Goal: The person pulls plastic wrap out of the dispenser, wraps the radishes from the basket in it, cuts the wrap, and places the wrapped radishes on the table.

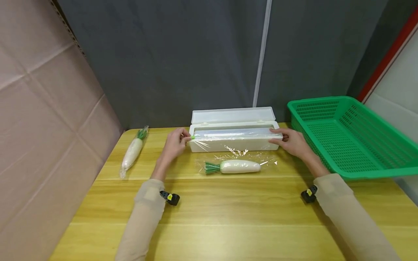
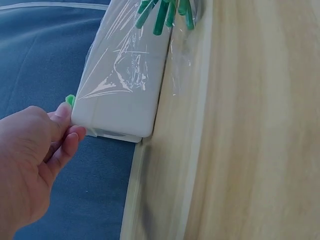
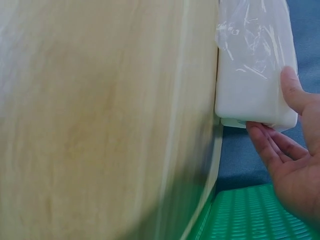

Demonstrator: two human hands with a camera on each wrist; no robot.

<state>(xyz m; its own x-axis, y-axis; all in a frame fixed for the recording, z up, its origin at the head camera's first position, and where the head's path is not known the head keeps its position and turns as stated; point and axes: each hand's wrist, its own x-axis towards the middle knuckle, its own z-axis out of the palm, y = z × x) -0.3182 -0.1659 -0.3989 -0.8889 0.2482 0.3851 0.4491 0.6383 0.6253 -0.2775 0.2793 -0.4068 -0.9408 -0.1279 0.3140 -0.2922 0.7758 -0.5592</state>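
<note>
A white cling film dispenser (image 1: 212, 146) stands at the back of the table with its clear lid (image 1: 233, 116) raised. My left hand (image 1: 173, 145) is at the dispenser's left end, thumb and fingers pinching a small green slider (image 2: 70, 100). At the opposite end, my right hand (image 1: 294, 144) grips the dispenser, its thumb on top and fingers against the end. Cling film (image 2: 117, 82) hangs from the dispenser over its front. In front lies a white radish (image 1: 240, 166) with green stalks, with film over and around it.
Another radish (image 1: 132, 152), wrapped in film, lies at the table's left. A green basket (image 1: 326, 170) stands at the right, close to my right forearm. Behind the wooden table (image 1: 209, 214) rises a dark grey curtain (image 1: 169, 61).
</note>
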